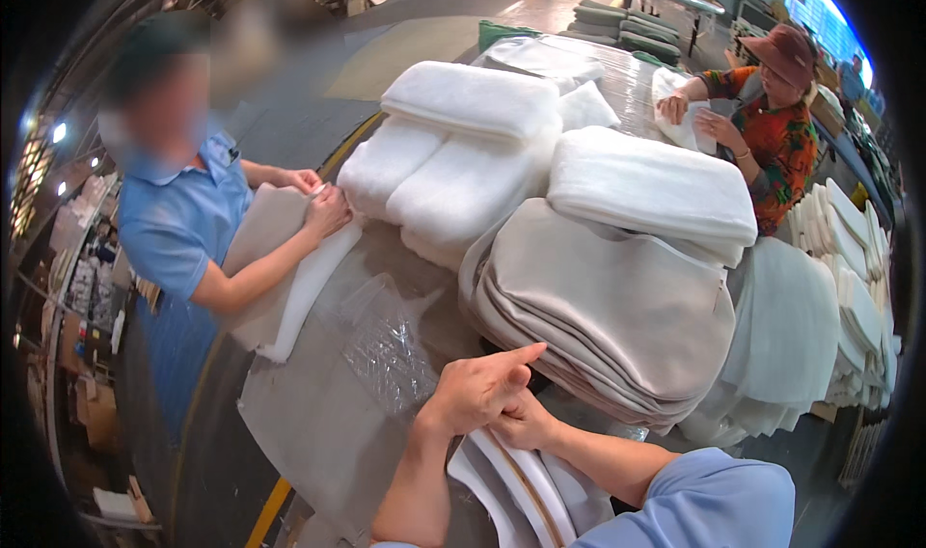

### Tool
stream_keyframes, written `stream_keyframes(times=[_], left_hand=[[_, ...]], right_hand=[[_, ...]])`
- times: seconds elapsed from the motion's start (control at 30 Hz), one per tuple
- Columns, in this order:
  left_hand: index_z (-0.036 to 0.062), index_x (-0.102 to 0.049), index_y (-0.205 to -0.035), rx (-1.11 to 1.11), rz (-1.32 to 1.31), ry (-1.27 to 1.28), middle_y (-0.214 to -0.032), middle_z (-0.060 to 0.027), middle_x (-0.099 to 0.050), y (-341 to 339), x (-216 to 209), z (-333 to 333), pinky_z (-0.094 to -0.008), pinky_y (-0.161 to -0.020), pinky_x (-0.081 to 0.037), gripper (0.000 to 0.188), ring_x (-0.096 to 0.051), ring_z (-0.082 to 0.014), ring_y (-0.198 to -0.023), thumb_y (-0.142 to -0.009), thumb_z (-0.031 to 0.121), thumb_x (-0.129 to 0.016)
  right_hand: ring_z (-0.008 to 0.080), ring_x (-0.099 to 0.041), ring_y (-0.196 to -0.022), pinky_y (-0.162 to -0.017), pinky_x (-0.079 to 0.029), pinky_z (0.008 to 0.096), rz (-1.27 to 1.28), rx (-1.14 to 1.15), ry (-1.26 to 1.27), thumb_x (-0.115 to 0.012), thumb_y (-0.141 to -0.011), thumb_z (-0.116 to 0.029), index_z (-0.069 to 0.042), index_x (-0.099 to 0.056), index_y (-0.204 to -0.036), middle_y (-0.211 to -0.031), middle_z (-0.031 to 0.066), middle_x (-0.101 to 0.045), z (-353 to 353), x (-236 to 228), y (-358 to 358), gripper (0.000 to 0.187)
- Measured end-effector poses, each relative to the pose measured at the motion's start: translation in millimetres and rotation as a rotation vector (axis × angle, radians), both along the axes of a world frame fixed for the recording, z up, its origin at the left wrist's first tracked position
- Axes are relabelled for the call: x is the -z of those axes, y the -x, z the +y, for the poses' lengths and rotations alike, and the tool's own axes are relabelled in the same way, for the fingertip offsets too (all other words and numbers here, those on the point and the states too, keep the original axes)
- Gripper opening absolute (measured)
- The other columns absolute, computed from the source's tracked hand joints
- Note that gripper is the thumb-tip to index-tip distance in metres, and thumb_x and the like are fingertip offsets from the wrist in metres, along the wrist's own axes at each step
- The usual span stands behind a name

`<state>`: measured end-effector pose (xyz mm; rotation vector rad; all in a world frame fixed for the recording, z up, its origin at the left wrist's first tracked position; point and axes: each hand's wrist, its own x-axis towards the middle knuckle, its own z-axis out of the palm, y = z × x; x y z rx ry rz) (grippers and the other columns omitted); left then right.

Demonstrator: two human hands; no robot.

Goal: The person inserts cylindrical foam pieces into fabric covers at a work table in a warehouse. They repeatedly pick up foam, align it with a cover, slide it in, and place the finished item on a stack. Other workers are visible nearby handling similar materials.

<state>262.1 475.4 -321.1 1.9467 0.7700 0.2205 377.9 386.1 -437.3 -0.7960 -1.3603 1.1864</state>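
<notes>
A pale grey cushion cover (pixel 579 490) with white edges and a brown zip-like strip lies against me at the bottom of the view. My right hand (pixel 526 421) is closed at its upper end, by the strip; the fingertips are partly hidden behind my left hand. Just above and touching it, my left hand (pixel 473 391) has its index finger stretched to the right and its thumb apart, with nothing visible between them. Beyond my hands rests a thick stack of beige rounded covers (pixel 608 297). Crumpled clear plastic (pixel 386 355) lies left of my hands.
White padding (pixel 468 99) is piled on the table (pixel 299 423), and a folded white pad (pixel 651 186) tops the beige stack. At left a person in blue (pixel 174 220) handles a beige cover; at far right another (pixel 781 114) handles white material. White pieces (pixel 849 297) stack at right.
</notes>
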Motion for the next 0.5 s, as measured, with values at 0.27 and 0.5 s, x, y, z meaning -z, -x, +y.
stream_keyframes(times=[0.27,0.5], left_hand=[[-0.0038,-0.069,-0.132,-0.595,-0.709,0.174,-0.125,-0.0172,-0.074,35.1,65.3,-8.3,-0.0364,-0.089,-0.059,0.062,-0.072,-0.0238,-0.099,-0.116,0.048,-0.039],[0.0084,-0.064,-0.119,-0.723,-0.754,0.575,-0.101,-0.0090,-0.066,13.3,35.6,-72.3,-0.0362,-0.083,-0.057,0.052,-0.067,-0.0188,-0.092,-0.111,0.057,-0.047]], right_hand=[[0.0291,-0.065,-0.111,-0.101,-0.050,0.0419,-0.031,-0.009,-0.092,-0.068,-0.105,-0.021,-0.002,-0.073,-0.105,-0.112,0.0099,-0.073,10.5,-28.2,12.3,0.019],[0.0301,-0.062,-0.124,-0.106,-0.048,0.0438,-0.242,0.107,-0.182,-0.068,-0.104,-0.019,-0.005,-0.071,-0.117,-0.129,0.0097,-0.071,-13.9,-49.3,-6.7,0.019]])
